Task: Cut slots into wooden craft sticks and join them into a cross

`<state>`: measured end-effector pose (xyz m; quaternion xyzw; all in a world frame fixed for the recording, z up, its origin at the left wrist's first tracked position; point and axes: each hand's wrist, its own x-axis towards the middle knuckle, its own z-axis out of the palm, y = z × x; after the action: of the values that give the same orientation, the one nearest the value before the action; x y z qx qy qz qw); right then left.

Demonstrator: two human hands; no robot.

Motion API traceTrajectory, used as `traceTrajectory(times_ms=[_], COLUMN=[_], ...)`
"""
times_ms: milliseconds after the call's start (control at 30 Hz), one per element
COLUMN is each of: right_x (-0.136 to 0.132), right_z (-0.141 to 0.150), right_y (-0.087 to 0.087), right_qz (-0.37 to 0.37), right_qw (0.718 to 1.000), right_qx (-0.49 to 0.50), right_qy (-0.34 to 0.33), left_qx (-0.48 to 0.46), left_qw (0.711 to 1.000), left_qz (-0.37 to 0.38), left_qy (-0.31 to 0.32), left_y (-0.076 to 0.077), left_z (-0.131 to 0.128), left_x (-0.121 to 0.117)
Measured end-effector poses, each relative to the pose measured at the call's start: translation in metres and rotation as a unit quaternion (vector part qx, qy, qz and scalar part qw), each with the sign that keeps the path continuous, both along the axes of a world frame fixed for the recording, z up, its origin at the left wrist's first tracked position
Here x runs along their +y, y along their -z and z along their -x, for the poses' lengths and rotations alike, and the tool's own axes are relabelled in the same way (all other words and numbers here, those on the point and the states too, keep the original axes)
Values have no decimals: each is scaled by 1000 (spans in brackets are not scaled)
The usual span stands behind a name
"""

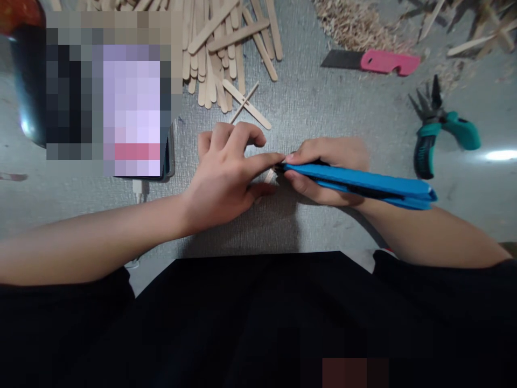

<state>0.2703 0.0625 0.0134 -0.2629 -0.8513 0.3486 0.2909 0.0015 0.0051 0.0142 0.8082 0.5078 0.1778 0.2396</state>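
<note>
My right hand (323,170) is closed round a blue utility knife (363,186), its tip pointing left at the middle of the grey floor. My left hand (226,172) meets that tip, forefinger and thumb pinched on a small pale wooden piece (270,175) that is mostly hidden under the fingers. The two hands touch at the fingertips.
A heap of wooden craft sticks (226,43) lies beyond the hands, with two crossed sticks (246,105) nearer. A pink-handled blade (379,61), teal pliers (436,132) and wood shavings (355,21) lie at the right. A blurred phone (133,108) with a cable sits at the left.
</note>
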Motion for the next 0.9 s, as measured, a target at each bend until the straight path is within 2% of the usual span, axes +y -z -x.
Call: traceTrajectory(times_ms=[200, 700, 900], right_x=[2, -1, 1], right_z=[-2, -4, -4], right_y=[0, -1, 2], right_qz=[-12, 29, 20], right_qw=[1000, 999, 1000], right_qx=[-2, -45, -16], right_qy=[-24, 5, -15], left_qx=[5, -2, 7], left_qw=[1000, 1000, 1000], left_qz=[12, 21, 10], left_qy=[-3, -4, -2], left_y=[-2, -4, -3], left_z=[-1, -1, -1], left_x=[0, 1, 0])
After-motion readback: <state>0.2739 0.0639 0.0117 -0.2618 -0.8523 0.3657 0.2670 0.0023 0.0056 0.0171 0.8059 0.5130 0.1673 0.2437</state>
